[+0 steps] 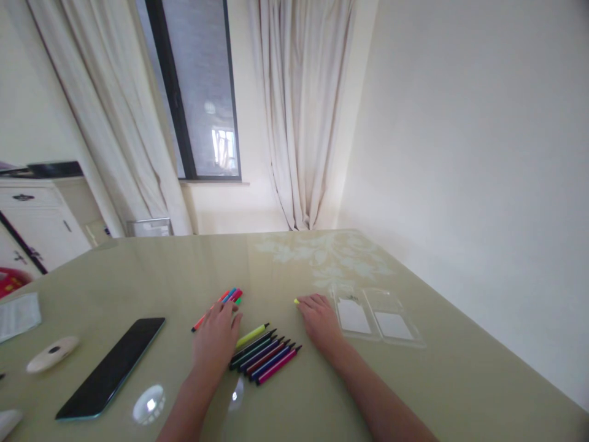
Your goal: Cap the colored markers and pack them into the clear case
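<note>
My left hand [216,337] is curled over a small bunch of felt-tip pens [202,320], with orange, blue, pink and green ends showing past the fingers. How many of them it grips is hidden. To the right of that hand, several felt-tip pens [267,361] lie side by side in a slanted row, their narrow dark tips pointing up and right. The nearest is magenta and the farthest yellow-green. My right hand [319,319] is closed, its fingertips on a small yellow piece [296,301], mostly hidden, whose kind I cannot make out.
A clear plastic case [380,319] with white inserts lies open to the right. On the left are a dark phone [113,368], a whitish oval object [53,354] and a paper packet [19,316]. The glossy table [151,264] ends beside a wall at right.
</note>
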`<action>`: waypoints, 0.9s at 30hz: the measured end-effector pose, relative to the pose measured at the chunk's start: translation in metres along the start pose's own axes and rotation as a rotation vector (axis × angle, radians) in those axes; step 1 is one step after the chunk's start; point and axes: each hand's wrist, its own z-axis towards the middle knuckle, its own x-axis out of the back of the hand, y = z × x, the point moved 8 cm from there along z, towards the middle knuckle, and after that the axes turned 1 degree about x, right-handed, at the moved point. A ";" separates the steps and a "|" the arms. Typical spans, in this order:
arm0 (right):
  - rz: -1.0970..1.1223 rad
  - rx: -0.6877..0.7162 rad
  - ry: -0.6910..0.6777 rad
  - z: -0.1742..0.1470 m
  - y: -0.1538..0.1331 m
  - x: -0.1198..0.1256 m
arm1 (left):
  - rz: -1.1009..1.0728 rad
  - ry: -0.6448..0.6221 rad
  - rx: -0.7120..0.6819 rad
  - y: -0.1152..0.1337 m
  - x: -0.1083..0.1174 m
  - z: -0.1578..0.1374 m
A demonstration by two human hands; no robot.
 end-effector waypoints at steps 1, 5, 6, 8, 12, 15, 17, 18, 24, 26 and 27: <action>-0.003 -0.006 -0.001 0.000 0.001 0.000 | 0.042 -0.006 0.013 -0.003 -0.001 0.000; -0.024 -0.051 0.026 0.000 0.002 0.003 | 0.104 -0.116 0.043 -0.006 -0.006 -0.001; -0.029 -0.059 0.034 0.000 0.001 0.005 | 0.105 -0.134 0.049 -0.005 -0.005 -0.001; -0.036 -0.073 0.045 0.000 0.001 0.007 | 0.127 -0.124 0.059 -0.003 -0.001 -0.002; -0.030 -0.099 0.071 -0.001 -0.001 0.012 | 0.214 -0.042 0.086 -0.005 0.006 -0.002; -0.007 -0.090 0.099 -0.002 -0.005 0.018 | 0.206 -0.066 0.096 -0.014 -0.002 0.000; 0.016 -0.081 0.112 -0.003 -0.008 0.021 | 0.176 -0.082 0.096 -0.020 -0.008 0.001; 0.029 -0.075 0.117 -0.003 -0.010 0.023 | 0.164 -0.082 0.090 -0.022 -0.010 0.002; 0.187 0.027 0.237 -0.010 -0.028 0.040 | 0.034 0.031 -0.204 0.016 -0.010 0.002; 0.245 0.113 0.272 -0.012 -0.038 0.045 | -0.065 0.021 -0.335 0.041 -0.010 -0.006; 0.266 0.160 0.281 -0.013 -0.043 0.047 | -0.104 0.009 -0.390 0.052 -0.011 -0.011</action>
